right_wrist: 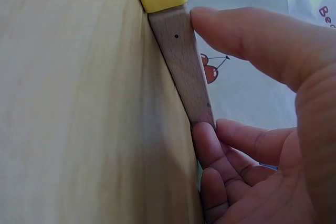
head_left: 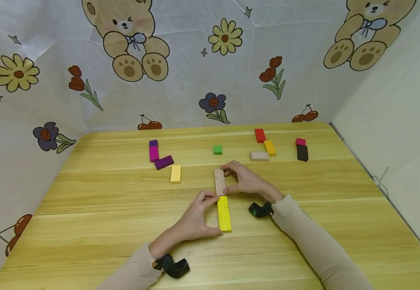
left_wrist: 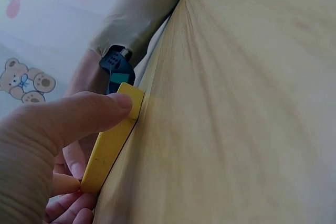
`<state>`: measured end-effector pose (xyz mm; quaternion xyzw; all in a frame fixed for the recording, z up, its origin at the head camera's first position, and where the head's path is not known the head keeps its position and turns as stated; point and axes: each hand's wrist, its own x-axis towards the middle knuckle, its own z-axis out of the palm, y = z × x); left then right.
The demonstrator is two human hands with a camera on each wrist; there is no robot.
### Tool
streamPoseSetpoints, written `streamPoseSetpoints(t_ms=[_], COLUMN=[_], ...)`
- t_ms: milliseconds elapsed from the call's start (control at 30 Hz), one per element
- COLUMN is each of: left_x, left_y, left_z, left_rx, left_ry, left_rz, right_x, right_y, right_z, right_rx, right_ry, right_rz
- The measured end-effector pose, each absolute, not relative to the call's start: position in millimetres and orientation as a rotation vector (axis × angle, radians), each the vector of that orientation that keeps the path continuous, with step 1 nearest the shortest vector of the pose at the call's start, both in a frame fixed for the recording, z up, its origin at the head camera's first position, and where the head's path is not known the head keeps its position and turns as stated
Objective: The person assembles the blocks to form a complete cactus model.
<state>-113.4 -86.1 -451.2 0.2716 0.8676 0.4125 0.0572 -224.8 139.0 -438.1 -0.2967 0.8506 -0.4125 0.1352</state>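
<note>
The left hand spans the yellow block lengthwise, fingers spread wide, thumb pressed to its near end and fingertips at its far end. The right hand grips the wooden block likewise, thumb at the near end, fingertips bent round the far one. The two blocks lie end to end, touching, mid-table, pointing toward the table's far edge.

Farther out, a green block sits nearer that edge. Toward the far left corner of the table lie a magenta block and a purple block; toward the far right corner, a black block.

On the patterned cloth, dark-red lettering begins "Be", the rest cut off.
</note>
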Motion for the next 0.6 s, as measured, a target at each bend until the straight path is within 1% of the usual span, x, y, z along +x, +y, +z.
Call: streamPoseSetpoints(t_ms=[600], left_x=[-114.3], left_y=[-86.3], left_z=[-450.6], left_rx=[0.823], left_ry=[2.620], left_rz=[1.246], right_x=[-224.6], right_y=[139.5], right_z=[-437.8], right_rx=[-0.857], right_ry=[2.469], right_rz=[-1.173])
